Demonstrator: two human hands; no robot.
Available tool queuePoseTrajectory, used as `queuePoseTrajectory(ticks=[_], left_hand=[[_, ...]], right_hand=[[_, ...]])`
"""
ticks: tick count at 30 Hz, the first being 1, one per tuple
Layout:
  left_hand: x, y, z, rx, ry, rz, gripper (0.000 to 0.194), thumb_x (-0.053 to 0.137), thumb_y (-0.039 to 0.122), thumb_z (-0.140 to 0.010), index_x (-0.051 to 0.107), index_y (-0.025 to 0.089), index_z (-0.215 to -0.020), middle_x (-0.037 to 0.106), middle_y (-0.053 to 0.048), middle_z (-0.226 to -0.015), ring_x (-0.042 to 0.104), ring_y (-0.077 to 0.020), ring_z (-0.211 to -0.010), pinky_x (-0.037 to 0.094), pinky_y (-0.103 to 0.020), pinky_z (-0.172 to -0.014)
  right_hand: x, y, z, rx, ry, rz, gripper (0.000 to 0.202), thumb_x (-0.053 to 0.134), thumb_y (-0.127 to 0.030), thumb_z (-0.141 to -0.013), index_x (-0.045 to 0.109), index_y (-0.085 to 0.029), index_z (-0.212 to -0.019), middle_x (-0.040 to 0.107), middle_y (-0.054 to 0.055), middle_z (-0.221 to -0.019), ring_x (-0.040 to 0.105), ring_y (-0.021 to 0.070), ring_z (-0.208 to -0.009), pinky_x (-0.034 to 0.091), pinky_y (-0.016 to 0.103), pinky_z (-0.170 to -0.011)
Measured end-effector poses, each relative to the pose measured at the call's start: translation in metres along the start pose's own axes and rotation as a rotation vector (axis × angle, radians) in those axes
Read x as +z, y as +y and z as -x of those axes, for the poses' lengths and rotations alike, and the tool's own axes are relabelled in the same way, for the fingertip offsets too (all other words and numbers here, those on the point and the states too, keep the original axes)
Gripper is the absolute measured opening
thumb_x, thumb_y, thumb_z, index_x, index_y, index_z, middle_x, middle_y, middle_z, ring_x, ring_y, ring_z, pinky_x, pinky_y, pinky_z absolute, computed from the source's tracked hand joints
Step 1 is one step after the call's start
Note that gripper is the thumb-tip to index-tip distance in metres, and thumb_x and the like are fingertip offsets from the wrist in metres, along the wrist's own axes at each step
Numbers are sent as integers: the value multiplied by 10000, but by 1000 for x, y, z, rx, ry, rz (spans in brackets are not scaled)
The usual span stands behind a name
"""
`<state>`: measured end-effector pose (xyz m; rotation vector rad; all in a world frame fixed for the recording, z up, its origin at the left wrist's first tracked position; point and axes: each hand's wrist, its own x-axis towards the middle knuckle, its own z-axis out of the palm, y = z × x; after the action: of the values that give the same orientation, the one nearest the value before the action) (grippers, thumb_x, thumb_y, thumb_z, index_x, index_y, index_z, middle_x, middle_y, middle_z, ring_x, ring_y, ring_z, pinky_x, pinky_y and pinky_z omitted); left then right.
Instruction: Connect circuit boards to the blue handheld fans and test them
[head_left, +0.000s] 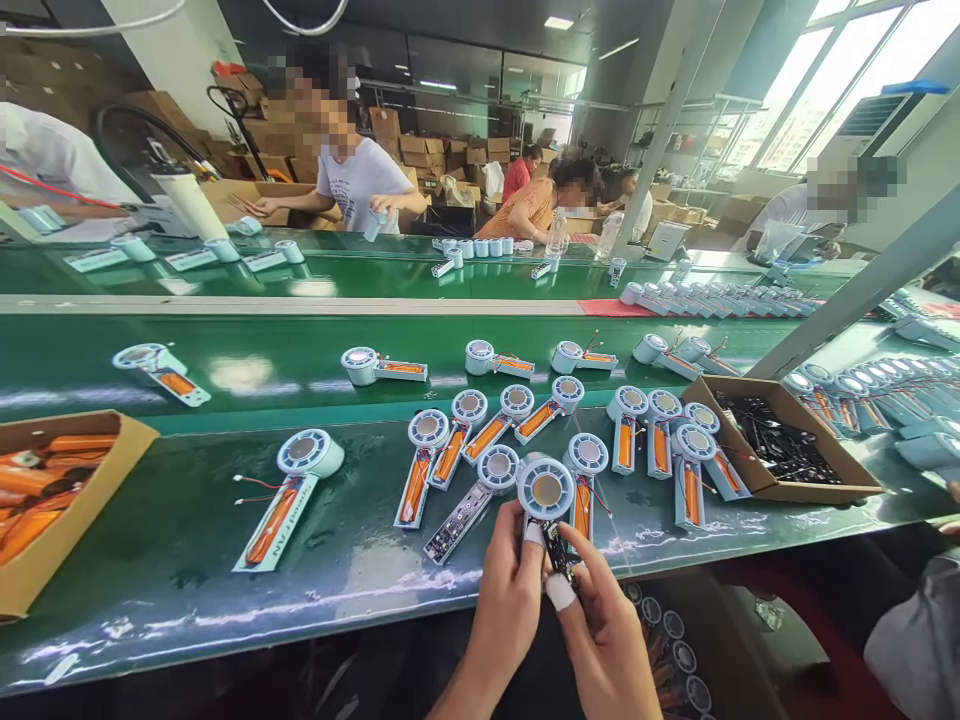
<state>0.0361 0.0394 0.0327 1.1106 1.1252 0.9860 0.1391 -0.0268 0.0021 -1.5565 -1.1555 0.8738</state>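
A pale blue handheld fan [546, 488] is in my two hands above the table's front edge, its round head pointing up and away. My left hand [510, 580] is closed around the left side, just below the head. On the right, my right hand [600, 600] grips a black circuit board [556, 550] at the handle; whether the board is seated is hidden by my fingers. White coverings wrap both thumbs. Just left of my hands lies another fan [459, 520] with a board showing in its handle. Behind it, several open fans [427, 430] show orange batteries in their handles.
A cardboard box [810, 490] of black circuit boards stands right. An open box [97, 500] of orange batteries sits left. One open fan [281, 510] lies on the left of the table. Beyond runs a green conveyor [247, 345] with spaced fans; people work across it. A slanted post [855, 270] rises right.
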Motion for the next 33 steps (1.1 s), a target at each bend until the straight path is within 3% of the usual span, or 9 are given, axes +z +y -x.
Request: queuePoseTrajectory(ticks=[4, 6, 12, 16, 20, 23, 26, 29, 33], left_hand=[[1, 1, 2, -75, -2, 44, 367, 454, 359, -942, 538, 239, -1279, 610, -90, -1369, 542, -270, -1298, 440, -379, -1062], [3, -5, 3, -106, -1, 72, 447, 424, 368, -956, 468, 228, -1378, 525, -105, -1487, 454, -276, -1405, 386, -407, -1136], [6, -17, 9, -50, 40, -25, 565, 354, 473, -1001, 347, 178, -1482, 362, -139, -1616, 200, -246, -1548, 224, -433, -1249], [4, -12, 7, -27, 32, -42, 565, 366, 480, -990, 385, 170, -1463, 395, -142, -1599, 238, -252, -1538, 260, -437, -1242], [0, -11, 3, -39, 49, -10, 524, 441, 477, -959, 490, 194, -1397, 476, -118, -1551, 290, -266, -1519, 283, -443, -1233], [-3, -13, -1, -111, 123, 62, 510, 524, 476, -921, 545, 203, -1351, 555, -117, -1484, 415, -294, -1450, 356, -454, -1189], [-7, -11, -5, -105, 61, 185, 485, 552, 503, -916, 584, 203, -1295, 670, -117, -1329, 640, -291, -1191, 489, -420, -1040], [-10, -4, -7, -88, -16, 310, 478, 609, 519, -895, 611, 199, -1251, 735, -94, -1179, 703, -229, -935, 519, -367, -935], [-13, 2, -6, -189, -61, 406, 514, 695, 528, -841, 642, 176, -1212, 753, -101, -1105, 701, -208, -840, 539, -345, -845]], right_hand=[[-6, 2, -11, -150, -8, 149, 467, 497, -353, -1005, 549, -225, -1451, 701, 110, -1282, 713, 261, -1069, 598, 313, -852], [-7, 1, -15, -238, -11, 260, 471, 485, -276, -999, 535, -229, -1465, 667, 94, -1350, 710, 254, -1115, 603, 303, -870], [-4, -9, -12, -437, -15, 697, 700, 395, -147, -941, 231, -244, -1614, 753, 91, -1186, 786, 252, -812, 627, 295, -577], [-1, -12, -6, -451, -78, 847, 851, 368, -104, -891, -44, -197, -1629, 795, 75, -918, 729, 246, -539, 551, 296, -420], [-5, -14, -8, -492, -187, 857, 896, 386, -107, -887, -156, -123, -1601, 768, 58, -780, 681, 223, -466, 507, 263, -404], [-16, -18, -18, -509, -285, 734, 822, 404, -149, -934, -49, -144, -1619, 749, 29, -779, 685, 192, -537, 540, 244, -487], [-29, -14, -36, -527, -144, 707, 574, 397, -202, -998, 298, -207, -1564, 743, 74, -983, 719, 210, -811, 598, 298, -694], [-39, 4, -54, -631, 5, 903, 399, 421, -189, -983, 580, -206, -1349, 621, 139, -1341, 608, 321, -1185, 557, 482, -937], [-52, 24, -64, -691, 28, 1015, 347, 416, -151, -965, 644, -161, -1227, 577, 150, -1406, 543, 348, -1266, 528, 536, -991]])
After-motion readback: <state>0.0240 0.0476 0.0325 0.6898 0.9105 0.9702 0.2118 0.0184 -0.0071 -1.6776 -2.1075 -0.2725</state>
